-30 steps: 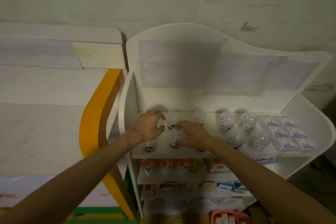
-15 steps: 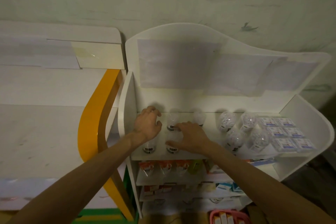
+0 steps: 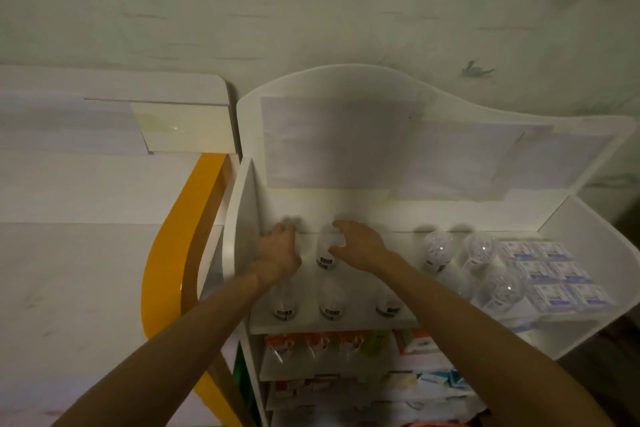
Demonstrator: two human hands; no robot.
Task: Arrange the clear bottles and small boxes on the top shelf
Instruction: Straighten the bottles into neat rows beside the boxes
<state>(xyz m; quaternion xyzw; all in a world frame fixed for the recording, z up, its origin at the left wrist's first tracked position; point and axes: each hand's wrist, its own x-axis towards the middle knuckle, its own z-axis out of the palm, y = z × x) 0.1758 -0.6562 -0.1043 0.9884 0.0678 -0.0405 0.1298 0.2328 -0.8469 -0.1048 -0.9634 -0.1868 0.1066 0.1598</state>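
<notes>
Right hand (image 3: 360,246) cupping a clear bottle (image 3: 325,253) on top shelf (image 3: 346,322), left hand (image 3: 278,251) grip unclear, small boxes (image 3: 550,274) right.

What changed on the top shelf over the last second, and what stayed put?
Both hands went deeper toward the back row: the left hand now sits in the back-left corner, and the right hand left the front bottles to curl around a back-row clear bottle. The right-side bottles and small boxes did not move.
</notes>
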